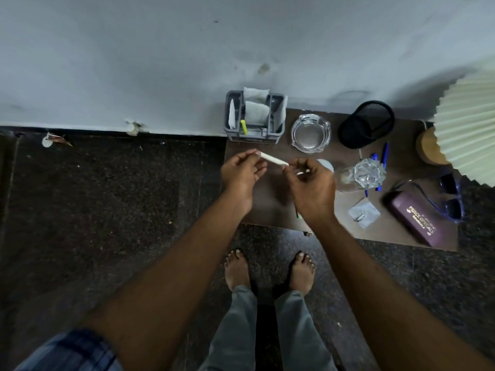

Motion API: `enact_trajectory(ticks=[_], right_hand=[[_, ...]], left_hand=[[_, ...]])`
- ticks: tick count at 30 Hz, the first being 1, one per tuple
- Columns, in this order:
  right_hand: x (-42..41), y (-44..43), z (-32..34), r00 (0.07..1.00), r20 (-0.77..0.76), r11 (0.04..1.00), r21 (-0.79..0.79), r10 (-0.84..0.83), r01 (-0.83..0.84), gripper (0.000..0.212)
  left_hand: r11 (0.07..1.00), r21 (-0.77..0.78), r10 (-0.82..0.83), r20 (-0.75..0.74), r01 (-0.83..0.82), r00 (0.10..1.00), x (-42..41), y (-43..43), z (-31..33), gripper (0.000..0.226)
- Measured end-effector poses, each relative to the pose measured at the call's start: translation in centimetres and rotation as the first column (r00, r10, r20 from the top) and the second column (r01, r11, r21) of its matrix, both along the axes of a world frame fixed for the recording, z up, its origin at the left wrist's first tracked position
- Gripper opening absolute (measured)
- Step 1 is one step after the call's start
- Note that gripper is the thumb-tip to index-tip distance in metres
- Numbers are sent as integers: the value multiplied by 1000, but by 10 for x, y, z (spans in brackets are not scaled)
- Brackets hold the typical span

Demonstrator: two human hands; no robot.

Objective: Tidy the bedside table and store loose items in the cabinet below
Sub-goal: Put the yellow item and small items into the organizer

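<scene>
Left hand: our left hand (242,171) has its thumb and fingers curled, pinching the left end of a slim white stick (273,159).
Right hand: our right hand (310,183) is curled too, its fingertips gripping the stick's other end; a small white bit shows among its fingers, and we cannot tell what it is.
Stick: it spans the gap between the two hands, held above the dark brown wooden bench (270,204), tilted down toward the right hand.
Beyond the left hand: a grey plastic caddy (233,129) stands against the wall, holding white tissues and a yellow-green marker (244,127).
Beyond the right hand: a clear round glass ashtray (310,132) sits just beside the caddy.
Right of the right hand: a clear cut-glass tumbler (361,174) lies on its side, near the knuckles; blue pens (384,156) lie behind it.
Further right: a black mesh pen cup (365,124) lies tipped over; a purple spectacle case with gold lettering (412,220) rests beside dark sunglasses (452,196).
Between the case and the right wrist: a small grey packet (364,212) with metal bits on it.
Far right: a cream pleated lampshade (468,129) over a wooden base (428,145).
</scene>
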State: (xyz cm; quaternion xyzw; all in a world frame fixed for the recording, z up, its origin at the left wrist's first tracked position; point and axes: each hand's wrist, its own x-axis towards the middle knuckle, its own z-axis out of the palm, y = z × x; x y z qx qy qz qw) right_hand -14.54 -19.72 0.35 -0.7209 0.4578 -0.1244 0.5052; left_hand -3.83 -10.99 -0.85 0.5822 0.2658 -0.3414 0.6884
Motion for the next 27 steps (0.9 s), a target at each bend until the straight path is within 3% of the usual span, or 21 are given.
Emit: enact_trajectory(ticks=[5, 12, 27], right_hand=[[41, -24, 19, 995, 27, 984, -147, 101, -96, 13], [83, -42, 36, 959, -71, 895, -346, 273, -281, 15], [112, -40, 18, 838, -273, 734, -403, 473, -546, 15]], left_hand=[[1000, 13, -23, 27, 23, 999, 19, -4, 11, 17], [989, 80, -131, 55, 127, 990, 33, -3, 13, 23], [974, 159, -154, -50, 160, 987, 12, 25, -15, 22]])
